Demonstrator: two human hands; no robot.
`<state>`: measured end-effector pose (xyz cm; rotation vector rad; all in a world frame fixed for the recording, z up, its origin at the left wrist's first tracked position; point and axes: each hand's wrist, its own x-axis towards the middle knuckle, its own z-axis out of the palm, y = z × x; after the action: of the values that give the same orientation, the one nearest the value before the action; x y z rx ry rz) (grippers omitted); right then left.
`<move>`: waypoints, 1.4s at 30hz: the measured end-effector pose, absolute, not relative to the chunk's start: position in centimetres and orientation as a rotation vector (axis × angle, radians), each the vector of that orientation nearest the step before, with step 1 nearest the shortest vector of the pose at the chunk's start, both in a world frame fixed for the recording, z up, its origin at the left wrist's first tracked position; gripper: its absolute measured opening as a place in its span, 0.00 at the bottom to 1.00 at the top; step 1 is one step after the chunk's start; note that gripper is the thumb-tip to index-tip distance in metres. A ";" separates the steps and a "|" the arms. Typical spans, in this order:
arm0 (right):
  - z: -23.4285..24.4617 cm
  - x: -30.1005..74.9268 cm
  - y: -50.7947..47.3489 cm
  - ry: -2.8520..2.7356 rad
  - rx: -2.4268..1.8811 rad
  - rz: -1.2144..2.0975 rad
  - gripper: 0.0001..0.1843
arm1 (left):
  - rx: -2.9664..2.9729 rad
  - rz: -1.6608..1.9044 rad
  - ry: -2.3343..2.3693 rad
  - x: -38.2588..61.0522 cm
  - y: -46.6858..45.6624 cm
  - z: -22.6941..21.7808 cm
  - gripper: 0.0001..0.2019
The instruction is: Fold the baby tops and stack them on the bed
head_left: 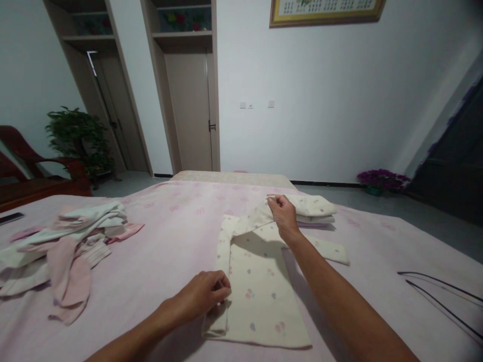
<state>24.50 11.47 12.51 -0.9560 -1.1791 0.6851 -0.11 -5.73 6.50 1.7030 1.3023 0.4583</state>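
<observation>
In the head view, a cream patterned garment (260, 296) lies spread on a pink bed cover (162, 281), between and in front of the two hands, which are well apart. The left hand (208, 292) is low at the garment's left edge, its fingers curled against the folded strip there; whether they pinch the cloth or only rest on it, I cannot tell. The right hand (284, 217) is farther off, at the garment's far end, thumb and fingers clamped on a sleeve (256, 218), which is raised and slants across the top of the body, casting a shadow below. The other sleeve (332, 251) stretches out to the right, flat on the cover, passing behind the right wrist. The garment's lower hem lies nearest the viewer, to the right of the left hand. Just beyond the right hand sits a folded stack of clothes (317, 207), its top piece in a similar pattern. Well to the left of both hands lies a loose heap of pink and white clothes (70, 256).
</observation>
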 end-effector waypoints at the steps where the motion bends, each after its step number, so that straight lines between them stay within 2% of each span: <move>1: 12.6 24.3 11.2 -1.205 -0.943 0.687 0.21 | 1.627 0.454 1.253 -0.2 -5.3 6.1 0.13; 6: 12.0 22.5 7.8 -1.502 -0.959 0.615 0.16 | 1.349 0.832 1.251 -1.3 -0.5 5.2 0.20; 9: 10.6 20.8 4.5 -1.833 -0.954 0.510 0.13 | 1.190 1.085 1.189 -1.5 2.8 5.5 0.29; 13: 7.1 18.8 0.5 -2.281 -0.859 0.406 0.14 | 1.155 1.130 1.040 -0.8 5.6 5.4 0.39; 16: 5.0 18.6 -1.4 -2.474 -0.909 0.326 0.16 | 1.150 1.094 1.024 -0.3 7.1 4.9 0.43; 18: 4.3 19.0 -2.2 -2.532 -0.935 0.258 0.20 | 1.199 1.079 1.065 -0.2 8.0 4.6 0.42; 21: 4.0 19.6 -3.1 -2.530 -0.963 0.221 0.24 | 1.341 1.054 1.137 -0.2 9.3 4.2 0.35; 26: 3.5 19.6 -3.6 -2.439 -0.970 0.204 0.15 | 1.465 1.037 1.268 -0.1 11.2 3.2 0.26; 34: 3.0 19.0 -3.7 -2.418 -0.709 0.080 0.07 | 1.722 0.968 1.629 -0.1 13.1 1.5 0.18; 42: 3.0 19.3 -3.5 -2.428 -0.650 0.069 0.08 | 1.922 0.840 1.886 0.7 12.6 0.8 0.21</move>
<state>19.29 -3.51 3.03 -0.6497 -2.4276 0.0690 0.67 12.65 0.79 1.9221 1.8862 0.8396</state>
